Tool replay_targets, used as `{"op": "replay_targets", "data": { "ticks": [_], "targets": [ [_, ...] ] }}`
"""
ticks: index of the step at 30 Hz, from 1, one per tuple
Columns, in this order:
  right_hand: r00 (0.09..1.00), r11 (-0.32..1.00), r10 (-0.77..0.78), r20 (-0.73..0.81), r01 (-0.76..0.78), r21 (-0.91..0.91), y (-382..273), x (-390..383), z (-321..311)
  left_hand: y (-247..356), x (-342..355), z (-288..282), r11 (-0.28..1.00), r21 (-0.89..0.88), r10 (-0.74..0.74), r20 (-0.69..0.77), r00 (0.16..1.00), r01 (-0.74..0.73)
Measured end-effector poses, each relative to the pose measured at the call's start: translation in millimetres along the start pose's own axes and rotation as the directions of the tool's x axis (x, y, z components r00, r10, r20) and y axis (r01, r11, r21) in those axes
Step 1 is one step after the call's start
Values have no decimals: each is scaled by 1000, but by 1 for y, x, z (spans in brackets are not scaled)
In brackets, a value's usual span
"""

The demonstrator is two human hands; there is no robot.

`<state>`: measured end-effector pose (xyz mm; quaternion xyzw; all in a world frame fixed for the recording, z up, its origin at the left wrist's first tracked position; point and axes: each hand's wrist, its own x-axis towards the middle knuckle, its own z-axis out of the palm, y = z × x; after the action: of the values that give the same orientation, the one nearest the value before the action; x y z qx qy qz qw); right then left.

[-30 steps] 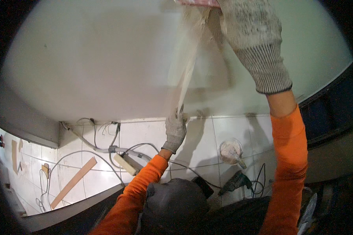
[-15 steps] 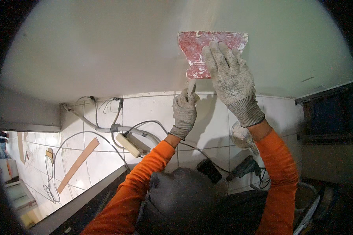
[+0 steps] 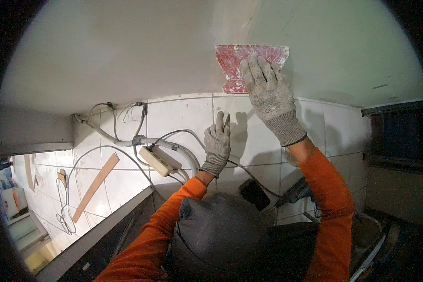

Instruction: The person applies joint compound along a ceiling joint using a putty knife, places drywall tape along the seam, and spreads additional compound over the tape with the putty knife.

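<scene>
In my gloved right hand (image 3: pixel 271 96) is a wide red putty spreader (image 3: pixel 228 61), smeared with white filler. My fingers press flat on its face, and its broad edge lies against the pale, smooth surface (image 3: pixel 141 56) ahead. Lower and to the left, my gloved left hand (image 3: pixel 216 148) is closed round a thin, narrow blade (image 3: pixel 227 120), perhaps a small putty knife; its handle is hidden in the palm. This hand is apart from the spreader, with white tiles behind it. A lighter filler streak (image 3: pixel 232 21) runs up the surface beyond the spreader.
Cables and a grey conduit (image 3: pixel 98 133) cross the tiles (image 3: pixel 178 115) at left, beside a cream power strip (image 3: pixel 156 162). A black phone-like slab (image 3: pixel 254 194) and a drill (image 3: pixel 296 193) lie near my right arm. A brown strip (image 3: pixel 96 185) lies farther left. A dark framed opening (image 3: pixel 399 134) is at right.
The spreader has moved slightly down the surface, with my right hand shifting a little left. My left hand has dropped away from beneath it, keeping the narrow blade.
</scene>
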<state>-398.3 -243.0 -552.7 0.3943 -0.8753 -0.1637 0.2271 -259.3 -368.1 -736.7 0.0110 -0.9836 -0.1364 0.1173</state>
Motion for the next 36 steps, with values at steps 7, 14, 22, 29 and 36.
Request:
{"op": "replay_targets", "data": {
  "ticks": [7, 14, 22, 29, 36],
  "targets": [
    [982, 997, 41, 185, -53, 59, -17, -9, 25, 1, 1, 5, 978, 208, -41, 299, 953, -23],
    [978, 996, 9, 208, -28, 90, -26, -14, 42, 2, 7, -3, 994, 73, -94, 299, 950, 76],
    [983, 989, 20, 183, -46, 138, -32, -36, 63, -23, 45, -59, 966, -199, -30, 546, 837, 164],
    [971, 853, 220, 99, -240, 464, -10, -62, 31, -66, 92, 15, 508, -708, -401, 309, 863, 490],
    [898, 731, 436, -52, -319, 603, 25, -97, 27, -23, 112, 29, 372, -769, -379, 385, 842, 519]
  ]
}}
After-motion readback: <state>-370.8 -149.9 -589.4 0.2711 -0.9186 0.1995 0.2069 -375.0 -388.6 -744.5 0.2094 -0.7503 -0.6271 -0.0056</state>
